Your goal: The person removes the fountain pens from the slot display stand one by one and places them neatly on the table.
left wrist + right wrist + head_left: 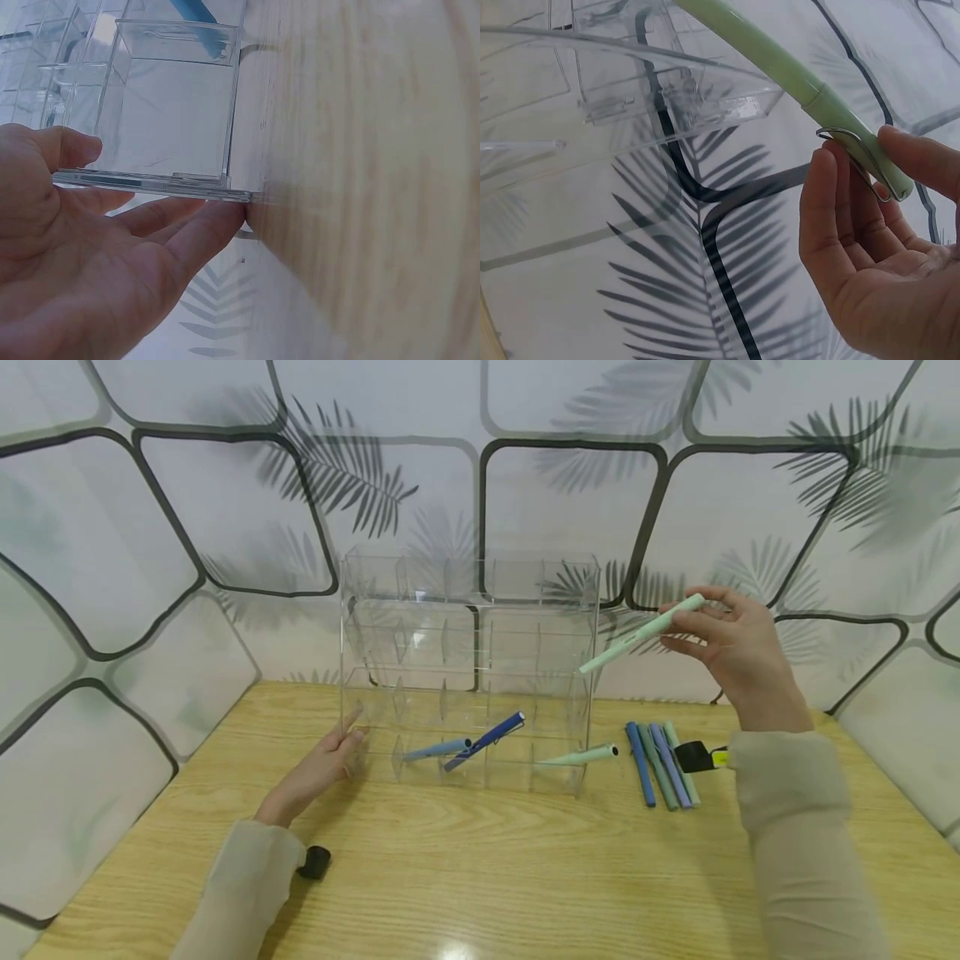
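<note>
A clear plastic rack (pixel 510 777) with rows of small compartments stands on the table. My left hand (pixel 318 768) grips its left side wall low down, thumb on the inner face and fingers along the outer face (pixel 150 180). In my right hand (pixel 742 647), thumb and fingers pinch a pale green pen (pixel 637 637) near its clip end, as the right wrist view shows. The pen slants down to the left, its lower end overlapping the rack's upper right side. Leaning in the bottom row are a light blue pen (pixel 435 750), a dark blue pen (pixel 486 742) and another pale green pen (pixel 579 757).
Right of the rack, several pens in blue, green and lavender (pixel 670 768) lie side by side on the wooden table (pixel 450 877), beneath my right wrist. A patterned cloth backdrop (pixel 570 510) rises behind the rack and along both sides.
</note>
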`<act>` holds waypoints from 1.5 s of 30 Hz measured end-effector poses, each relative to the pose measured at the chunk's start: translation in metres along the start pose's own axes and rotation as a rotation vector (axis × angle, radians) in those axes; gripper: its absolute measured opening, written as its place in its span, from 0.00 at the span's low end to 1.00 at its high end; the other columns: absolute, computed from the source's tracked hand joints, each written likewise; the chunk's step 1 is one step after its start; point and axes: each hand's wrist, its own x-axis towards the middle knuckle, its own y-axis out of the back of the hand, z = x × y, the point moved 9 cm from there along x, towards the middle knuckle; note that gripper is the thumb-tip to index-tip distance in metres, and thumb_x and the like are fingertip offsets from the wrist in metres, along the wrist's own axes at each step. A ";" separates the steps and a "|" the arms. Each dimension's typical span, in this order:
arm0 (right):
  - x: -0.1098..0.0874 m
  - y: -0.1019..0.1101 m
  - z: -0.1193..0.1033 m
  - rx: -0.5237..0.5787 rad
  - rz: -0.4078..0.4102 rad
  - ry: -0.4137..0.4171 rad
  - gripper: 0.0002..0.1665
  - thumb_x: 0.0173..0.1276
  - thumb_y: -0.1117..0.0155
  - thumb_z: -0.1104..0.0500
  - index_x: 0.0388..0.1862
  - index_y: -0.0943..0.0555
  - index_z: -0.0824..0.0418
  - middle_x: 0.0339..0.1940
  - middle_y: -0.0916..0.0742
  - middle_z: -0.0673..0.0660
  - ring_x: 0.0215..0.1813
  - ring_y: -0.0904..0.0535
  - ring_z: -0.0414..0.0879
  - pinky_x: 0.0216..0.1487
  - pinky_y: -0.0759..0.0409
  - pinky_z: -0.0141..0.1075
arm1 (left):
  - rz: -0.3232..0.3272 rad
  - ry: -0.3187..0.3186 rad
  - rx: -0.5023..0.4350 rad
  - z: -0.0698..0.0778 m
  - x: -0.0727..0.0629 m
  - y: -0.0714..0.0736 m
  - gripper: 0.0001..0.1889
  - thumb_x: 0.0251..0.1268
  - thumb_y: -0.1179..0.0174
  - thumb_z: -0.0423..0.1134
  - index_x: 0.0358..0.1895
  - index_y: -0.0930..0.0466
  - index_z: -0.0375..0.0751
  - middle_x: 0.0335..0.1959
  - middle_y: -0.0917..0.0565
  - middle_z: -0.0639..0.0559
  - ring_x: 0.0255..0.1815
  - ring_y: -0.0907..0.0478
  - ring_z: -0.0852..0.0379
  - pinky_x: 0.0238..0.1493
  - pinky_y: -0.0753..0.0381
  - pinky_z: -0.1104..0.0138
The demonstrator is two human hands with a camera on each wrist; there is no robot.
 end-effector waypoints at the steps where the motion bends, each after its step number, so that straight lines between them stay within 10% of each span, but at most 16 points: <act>1: 0.000 0.002 -0.001 -0.013 0.002 0.008 0.12 0.68 0.33 0.73 0.48 0.23 0.66 0.37 0.10 0.60 0.38 0.13 0.50 0.42 0.15 0.42 | 0.003 0.001 0.004 0.000 0.000 0.001 0.33 0.87 0.68 0.48 0.83 0.72 0.45 0.80 0.58 0.25 0.78 0.59 0.26 0.69 0.47 0.34; 19: -0.003 0.055 0.006 -0.290 0.069 -0.089 0.19 0.69 0.30 0.62 0.52 0.29 0.63 0.39 0.15 0.50 0.43 0.13 0.42 0.38 0.15 0.39 | 0.000 -0.015 0.005 0.004 0.001 0.000 0.33 0.87 0.68 0.48 0.83 0.72 0.48 0.80 0.58 0.27 0.78 0.59 0.27 0.69 0.47 0.34; 27: -0.004 0.084 0.025 -0.469 0.033 -0.157 0.21 0.71 0.31 0.61 0.55 0.31 0.63 0.35 0.11 0.46 0.36 0.14 0.40 0.36 0.16 0.34 | 0.017 -0.020 0.017 0.005 0.002 0.001 0.34 0.87 0.65 0.47 0.83 0.71 0.45 0.79 0.52 0.24 0.68 0.39 0.33 0.60 0.34 0.46; 36: -0.006 0.118 0.056 -0.797 -0.007 -0.273 0.29 0.78 0.38 0.53 0.67 0.34 0.68 0.36 0.15 0.37 0.38 0.17 0.35 0.42 0.17 0.33 | 0.013 0.001 0.004 0.001 0.000 0.001 0.33 0.87 0.67 0.49 0.83 0.71 0.46 0.79 0.55 0.26 0.77 0.53 0.28 0.70 0.46 0.36; 45: -0.011 0.140 0.089 -0.842 -0.034 -0.386 0.33 0.79 0.42 0.57 0.70 0.40 0.79 0.35 0.16 0.42 0.36 0.18 0.37 0.45 0.16 0.41 | 0.009 -0.001 -0.002 0.001 -0.001 0.000 0.34 0.87 0.67 0.49 0.83 0.72 0.46 0.80 0.56 0.27 0.78 0.58 0.27 0.70 0.52 0.34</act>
